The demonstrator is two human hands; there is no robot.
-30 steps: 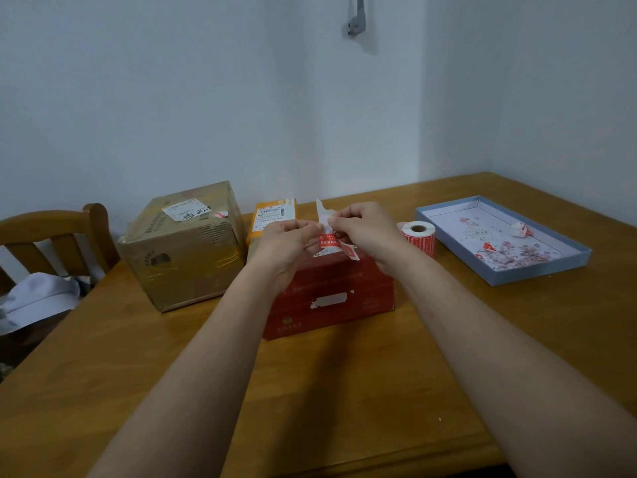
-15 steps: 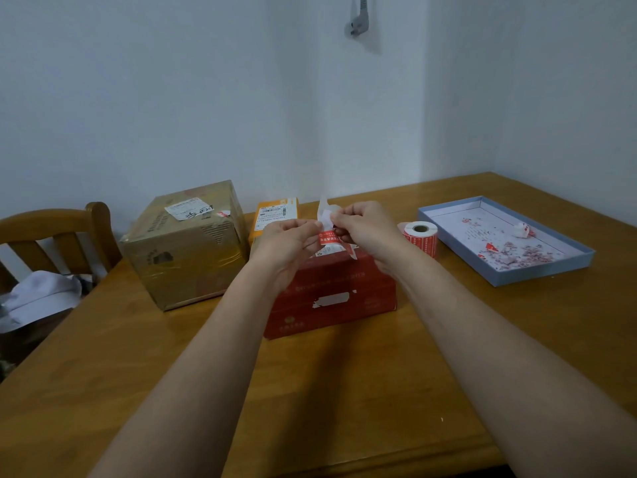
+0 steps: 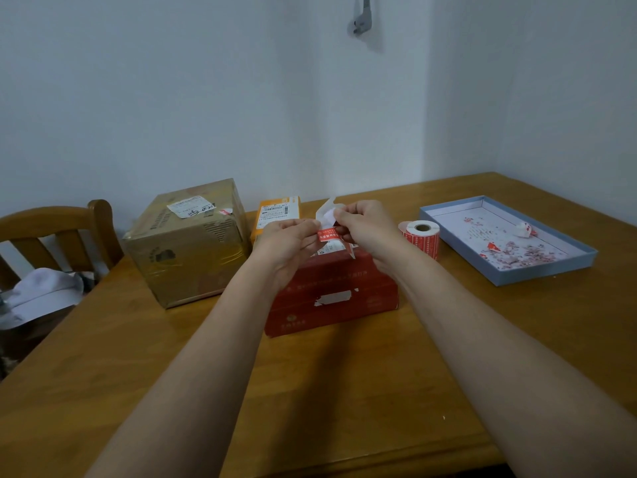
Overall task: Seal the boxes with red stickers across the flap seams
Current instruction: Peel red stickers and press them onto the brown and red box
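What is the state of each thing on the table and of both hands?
Red sticker: half peeled, pinched by left hand.
Backing paper: pinched by right hand.
Red box: closed.
Brown box: taped shut.
Sticker roll: upright.
Blue tray: holds scraps.

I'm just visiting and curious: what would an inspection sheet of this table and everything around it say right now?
Surface: wooden table, boxes and a tray on it.
Job's things: red box in front; brown carton and orange box behind; sticker roll upright beside the red box.
Clutter: blue tray holding torn sticker scraps.
Hands: left hand and right hand pinch a red sticker and its white backing above the red box.
Cables: a grey plug hangs on the wall.
Surroundings: wooden chair, white cloth on it.
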